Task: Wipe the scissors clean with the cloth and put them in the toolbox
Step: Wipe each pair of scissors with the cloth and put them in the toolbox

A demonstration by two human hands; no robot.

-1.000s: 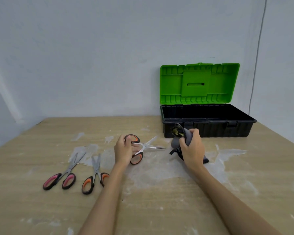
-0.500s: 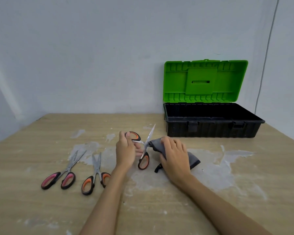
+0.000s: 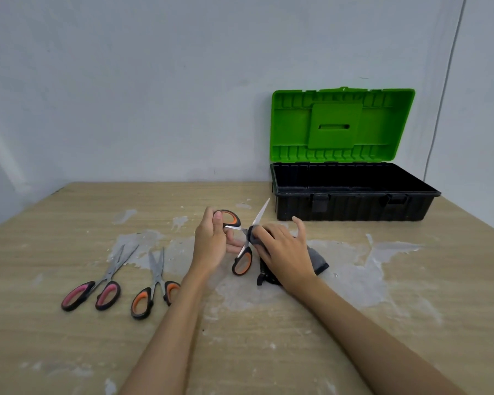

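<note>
- While the left hand holds a pair of orange-handled scissors by the upper handle loop, thumb curled over it, the blades stand wide open, one tip pointing up and away toward the toolbox.
- The right hand lies over a grey cloth, its fingers pressing a fold of it against the scissors near the pivot; whether the fingers pinch the blade or only press on it, I cannot tell.
- The scissors are raised just above the wooden table, in front of the toolbox and apart from it. The toolbox is open, green lid upright, its black tray looking empty from this angle.
- Two more pairs lie flat on the table to the left: pink-handled scissors and a second orange-handled pair, just beside the left forearm.
- Likely risk: with the blades open, a wipe along the edge could cut through the thin cloth into a fingertip.
- Likely risk: the one-loop grip looks loose, so pressure from the cloth could swing the free lower handle and snap the blades shut on the fingers.
- Likely risk: the left forearm could knock the nearest pair on the table.
- Dried pale smears on the table could dirty the cloth again.
</note>
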